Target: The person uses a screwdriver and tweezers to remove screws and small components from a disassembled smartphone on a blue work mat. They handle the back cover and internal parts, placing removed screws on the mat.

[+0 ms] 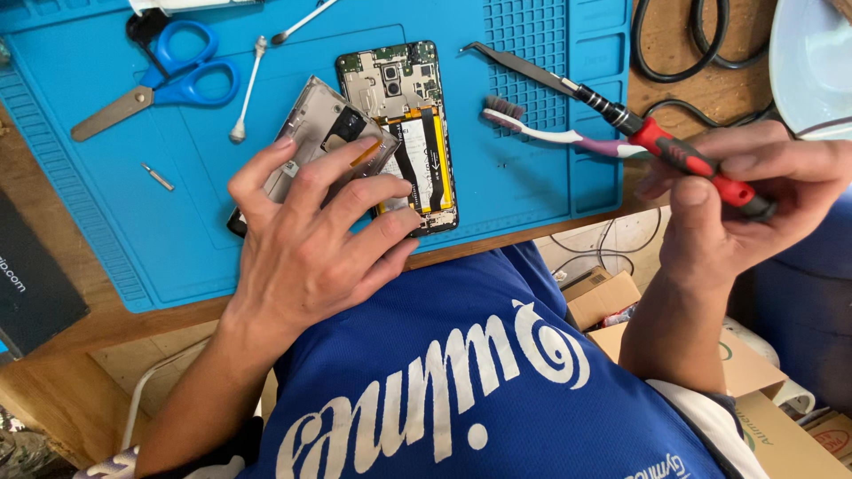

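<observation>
An opened smartphone (417, 98) lies on a blue work mat (532, 151), its circuit board and battery exposed. My left hand (311, 239) rests over the phone's lower end and holds the detached grey back cover (324, 129), tilted up beside the phone. My right hand (745, 204) is off the mat to the right, gripping a red and black screwdriver (674, 151) whose dark tip points toward the phone.
Blue-handled scissors (169, 84), two cotton swabs (248, 84), a small screwdriver bit (158, 177), tweezers (519, 66) and a toothbrush (550, 131) lie on the mat. Black cables (701, 53) sit at the back right. Cardboard boxes (603, 297) stand below the wooden table edge.
</observation>
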